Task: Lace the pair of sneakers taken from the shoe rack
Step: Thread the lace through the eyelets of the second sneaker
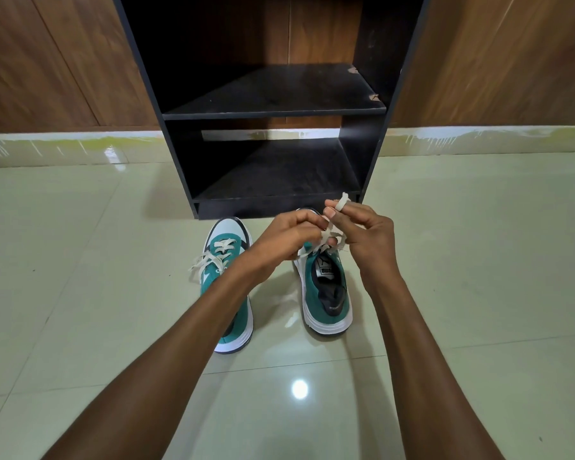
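Lace (333, 231): pinched by both hands at frame centre.
Left hand (281, 242): closed on lace.
Right hand (367, 232): lace looped over finger.
Shoe (326, 290): directly below hands, toe toward rack (273, 109).

Bright, even overhead light. A round glare spot sits on the glossy floor tiles (478, 260), with streaky reflections near the skirting (47, 144). The shoe rack (273, 94) interior is dim. Soft shadows lie beside the sneakers (326, 293). Wide-angle distortion bends the edges; focus is sharp.
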